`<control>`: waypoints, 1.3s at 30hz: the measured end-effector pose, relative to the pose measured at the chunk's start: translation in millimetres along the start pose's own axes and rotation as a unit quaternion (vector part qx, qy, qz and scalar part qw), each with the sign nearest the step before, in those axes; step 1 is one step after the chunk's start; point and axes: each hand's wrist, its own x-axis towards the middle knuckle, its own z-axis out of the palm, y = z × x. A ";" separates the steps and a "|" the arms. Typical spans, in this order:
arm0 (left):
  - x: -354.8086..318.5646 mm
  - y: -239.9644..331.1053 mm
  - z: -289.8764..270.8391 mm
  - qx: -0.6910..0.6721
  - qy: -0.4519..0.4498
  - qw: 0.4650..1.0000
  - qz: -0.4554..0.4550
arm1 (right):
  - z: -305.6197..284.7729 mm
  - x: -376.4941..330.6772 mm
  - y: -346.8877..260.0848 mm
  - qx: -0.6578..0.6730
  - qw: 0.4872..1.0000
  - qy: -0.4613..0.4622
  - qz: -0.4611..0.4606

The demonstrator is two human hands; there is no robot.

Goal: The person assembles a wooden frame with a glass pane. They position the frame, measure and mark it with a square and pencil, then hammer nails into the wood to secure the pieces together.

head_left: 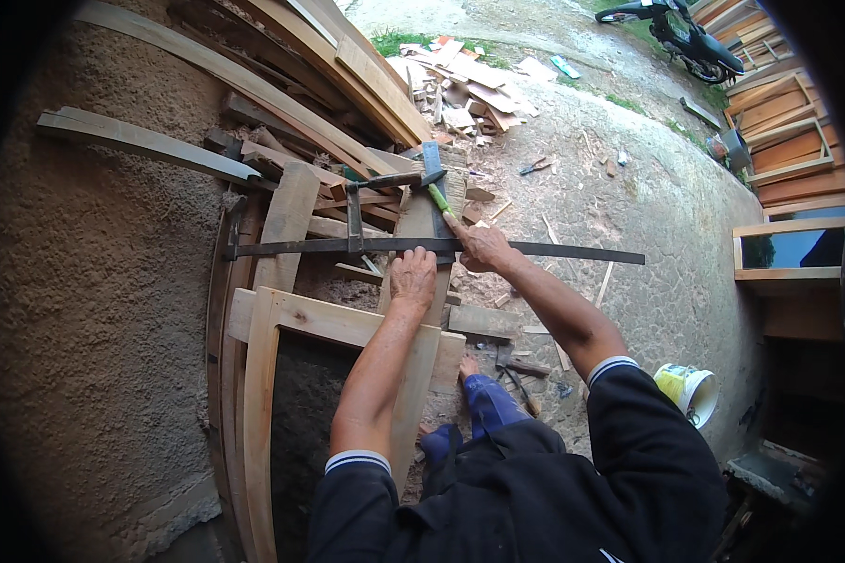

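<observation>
A long dark bar clamp [554,251] lies crosswise over a wooden board [416,220], its sliding arm and screw handle on the left side. My left hand [413,278] has its fingers curled at the near edge of the clamp's bar. To the right, my right hand [484,248] is closed beside the bar, its index finger stretched along a slim green piece [438,198], which it seems to hold; its kind is unclear. Under that piece runs a flat blue-grey strip [431,158] along the board. Below my left forearm lies a pale wooden frame [324,319].
Long planks [253,89] lean at the left by a rough wall [103,281]. Offcuts [469,89] are heaped ahead. Pliers [535,166] and a hammer [526,367] lie on the ground. A white bucket [699,394] stands right; a motorcycle [690,47] is parked far right.
</observation>
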 end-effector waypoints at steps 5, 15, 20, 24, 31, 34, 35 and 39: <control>-5.5 0.6 4.0 -0.044 0.032 0.999 0.000 | -2.7 3.8 5.5 0.008 1.000 -0.010 -0.012; 9.1 0.9 -7.9 -0.117 -0.088 0.987 -0.068 | -24.9 11.6 13.6 0.008 0.999 -0.032 -0.031; 9.7 -0.4 -0.8 -0.029 -0.009 0.999 0.010 | -38.2 13.4 13.7 0.030 0.998 -0.030 -0.046; 0.5 5.5 -10.0 0.015 -0.039 0.996 0.084 | -47.7 15.1 13.6 0.064 0.996 -0.049 -0.041; -24.4 44.7 -89.5 -0.184 -0.085 0.968 0.147 | -65.2 17.0 16.1 0.070 0.994 -0.059 -0.058; -59.7 67.0 -134.3 -0.218 -0.100 0.955 0.174 | -60.0 20.6 22.1 0.092 0.992 -0.067 -0.048; -71.4 72.2 -148.4 -0.224 -0.092 0.952 0.188 | -55.9 22.1 24.8 0.091 0.992 -0.070 -0.042; -130.8 82.2 -200.8 -0.296 -0.090 0.933 0.186 | -27.8 27.9 32.1 0.090 0.993 -0.043 -0.055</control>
